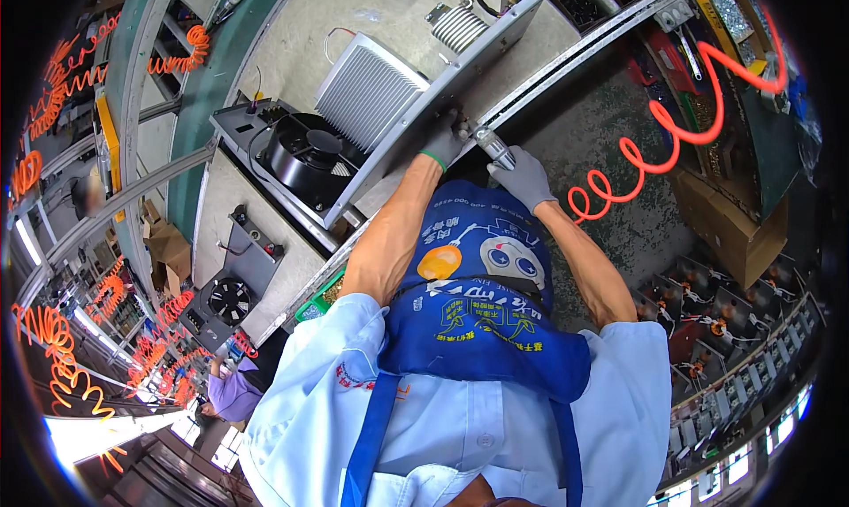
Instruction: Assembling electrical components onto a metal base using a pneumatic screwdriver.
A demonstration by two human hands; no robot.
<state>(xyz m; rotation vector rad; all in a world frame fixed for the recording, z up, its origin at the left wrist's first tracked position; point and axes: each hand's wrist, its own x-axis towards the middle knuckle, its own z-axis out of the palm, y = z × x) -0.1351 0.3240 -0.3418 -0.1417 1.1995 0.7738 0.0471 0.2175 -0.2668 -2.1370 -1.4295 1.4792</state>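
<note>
Both my hands wear grey gloves. My right hand [525, 178] is wrapped round a silver air screwdriver [493, 146], whose front end points at the near side of a metal panel [424, 122]. Close to that tip, my left hand [445, 141] has its fingers bent together against the panel's outer face; what they pinch is too small to make out. On the panel's far side sit a black round fan [311, 153], a finned silver heat sink [371, 90] and a coil of pale tubing [460, 28].
A coiled red air hose [637, 167] stretches from the right toward my right forearm. A cardboard box [738, 233] stands at the right. A second fan unit [228, 302] lies on the bench to the left. Further left, a person in purple [232, 394] is at work.
</note>
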